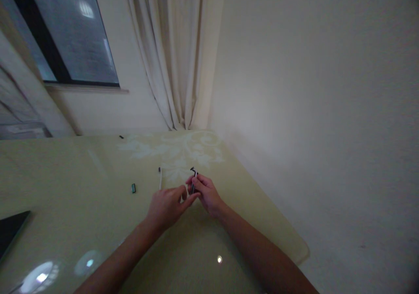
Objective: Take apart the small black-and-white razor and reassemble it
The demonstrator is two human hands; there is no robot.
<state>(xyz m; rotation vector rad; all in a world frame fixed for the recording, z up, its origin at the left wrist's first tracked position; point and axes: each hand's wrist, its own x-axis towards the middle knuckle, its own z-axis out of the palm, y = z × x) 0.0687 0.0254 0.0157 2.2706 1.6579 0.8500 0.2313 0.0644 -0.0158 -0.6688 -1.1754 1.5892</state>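
Note:
My right hand [207, 193] is closed around a slim dark and silver device [194, 186] with a small black angled piece at its upper end. Close against it, my left hand [167, 204] has its thumb and fingers bent together at the device's lower end; the exact contact is partly hidden. Behind the left hand lies a thin white stick [160, 179] with a dark tip, its near end covered by the hand. Further left, a small green and black cylinder [133, 188], like a battery, rests on the table.
The pale glossy table [81, 189] has a white floral pattern and meets the wall on the right. A small dark piece [121, 137] lies near its far edge. At the left edge sits a dark flat object [12, 233]. Curtains [173, 58] hang behind.

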